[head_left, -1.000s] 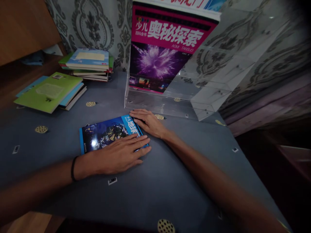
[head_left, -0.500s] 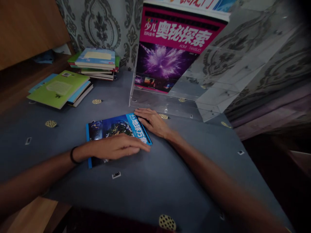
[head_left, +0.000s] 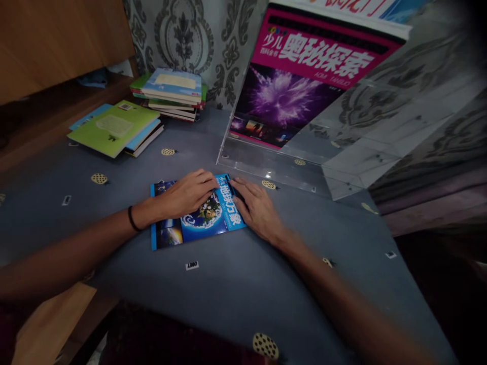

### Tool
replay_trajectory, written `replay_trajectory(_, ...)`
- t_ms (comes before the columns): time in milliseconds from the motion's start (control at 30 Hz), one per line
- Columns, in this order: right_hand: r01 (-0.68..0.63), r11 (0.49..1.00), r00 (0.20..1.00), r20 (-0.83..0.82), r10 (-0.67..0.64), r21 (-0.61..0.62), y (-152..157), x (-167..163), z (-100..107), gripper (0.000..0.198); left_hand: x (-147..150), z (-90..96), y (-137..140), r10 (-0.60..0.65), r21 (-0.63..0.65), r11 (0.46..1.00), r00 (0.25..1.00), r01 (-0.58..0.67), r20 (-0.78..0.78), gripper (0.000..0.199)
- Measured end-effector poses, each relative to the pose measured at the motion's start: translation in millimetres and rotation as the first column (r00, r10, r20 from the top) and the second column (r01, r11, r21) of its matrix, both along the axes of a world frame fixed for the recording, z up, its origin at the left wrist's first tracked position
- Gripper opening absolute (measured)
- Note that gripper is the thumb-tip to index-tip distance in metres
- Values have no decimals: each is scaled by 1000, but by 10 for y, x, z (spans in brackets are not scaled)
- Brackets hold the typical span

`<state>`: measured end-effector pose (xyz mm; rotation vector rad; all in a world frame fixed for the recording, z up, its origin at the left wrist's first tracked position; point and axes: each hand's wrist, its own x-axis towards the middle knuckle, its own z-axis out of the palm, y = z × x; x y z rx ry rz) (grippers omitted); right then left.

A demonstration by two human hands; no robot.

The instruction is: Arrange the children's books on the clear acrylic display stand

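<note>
A blue book (head_left: 205,225) with a picture of the Earth on its cover lies flat on the blue-grey tablecloth. Across the upper part of its cover rests my left hand (head_left: 195,192), open, with fingers together and slightly bent; a dark band circles that wrist. My right hand (head_left: 256,205) lies along the book's right edge, also open, its fingertips touching the edge near the far corner. Part of the cover is hidden under the left hand.
A clear acrylic stand (head_left: 274,170) holds a magenta and purple book (head_left: 285,94) behind the hands. At the back left are a stack of books (head_left: 173,83) and a smaller pile topped by a green book (head_left: 110,126). A wooden cabinet (head_left: 64,40) borders the left.
My left hand has moved from the near part of the cover toward its far side, uncovering the Earth picture. My right hand has slid slightly nearer along the edge. The view has shifted.
</note>
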<state>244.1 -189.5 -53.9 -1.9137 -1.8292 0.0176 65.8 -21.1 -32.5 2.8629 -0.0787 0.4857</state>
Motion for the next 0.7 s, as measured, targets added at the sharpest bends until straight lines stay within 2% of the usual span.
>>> replay_trajectory(233, -16, 1000, 1000, 3, 16, -23, -348, -195, 30, 43, -22, 72, -87, 48, 111, 993, 997, -41, -55, 28)
replay_trajectory(300, -21, 999, 1000, 2, 21, -27, -388, -210, 30, 43, -57, 101, -260, 44, 141, 989, 997, -35, -61, 30)
replay_trajectory(400, -36, 999, 999, 3, 36, -23, -402, -196, 19, 44, -139, 96, -675, 52, 216, 976, 996, -36, -69, 41)
replay_trajectory(533, -60, 998, 998, 29, 60, -20, -403, -171, 8, 46, -240, 32, -1168, 158, 344, 933, 978, -103, -136, 50)
replay_trajectory(700, -40, 998, 997, 58, 42, -42, -406, -175, 4, 47, -317, 29, -1300, 252, 383, 910, 946, -159, -206, 58)
